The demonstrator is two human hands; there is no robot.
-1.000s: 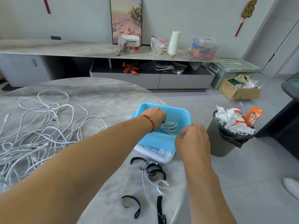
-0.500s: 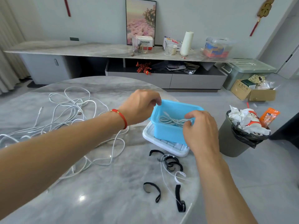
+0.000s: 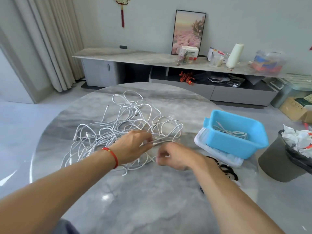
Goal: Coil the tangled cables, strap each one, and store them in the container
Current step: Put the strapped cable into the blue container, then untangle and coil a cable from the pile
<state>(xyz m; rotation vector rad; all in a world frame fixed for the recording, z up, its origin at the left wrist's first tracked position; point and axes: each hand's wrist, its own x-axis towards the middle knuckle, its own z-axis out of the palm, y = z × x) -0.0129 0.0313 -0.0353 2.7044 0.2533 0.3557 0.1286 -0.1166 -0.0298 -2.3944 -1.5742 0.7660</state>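
A tangled pile of white cables (image 3: 128,125) lies spread over the middle of the round marble table (image 3: 135,200). My left hand (image 3: 133,147), with a red string on its wrist, reaches into the pile's near right side and pinches one white cable (image 3: 157,141) at its fingertips. My right hand (image 3: 172,157) is just right of it, fingers curled and blurred; a bit of white shows between them, and what it holds is unclear. The blue container (image 3: 236,149) stands tilted at the table's right edge with one coiled cable (image 3: 230,132) inside.
The container rests on a white lid (image 3: 217,153). Black straps (image 3: 227,171) lie by my right forearm, partly hidden. A full grey trash bin (image 3: 280,164) stands on the floor right of the table. A long sideboard runs along the back wall.
Both hands have left the blue container and moved left to the cable pile. My left hand now pinches a cable. The view has swung left.
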